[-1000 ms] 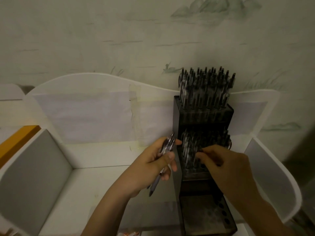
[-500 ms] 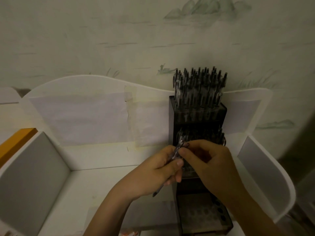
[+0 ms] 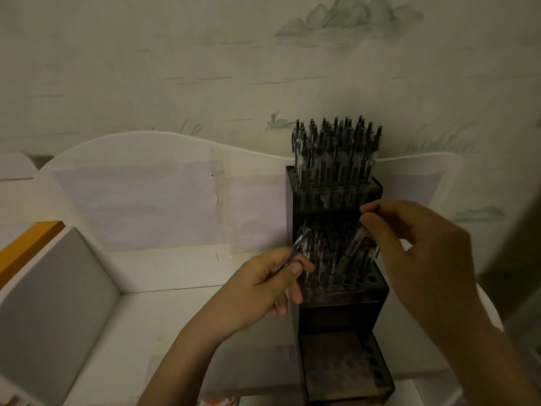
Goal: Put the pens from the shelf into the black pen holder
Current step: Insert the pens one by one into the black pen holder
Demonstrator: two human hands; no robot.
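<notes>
Most of the black pen holder [image 3: 336,259] is already stocked: its top tier is packed, the middle tier partly filled with empty holes at the right, the bottom tier bare. Right hand [image 3: 415,253] pinches a pen [image 3: 352,247] angled into the middle tier; left hand [image 3: 260,285] grips a spare pen [image 3: 295,249]. White shelf [image 3: 146,317] stands against pale landscape wallpaper [image 3: 205,68], dimly lit.

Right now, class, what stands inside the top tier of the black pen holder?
The top tier of the black pen holder is packed with upright pens, caps sticking up above its rim. Their lower ends are hidden inside the tier.
</notes>
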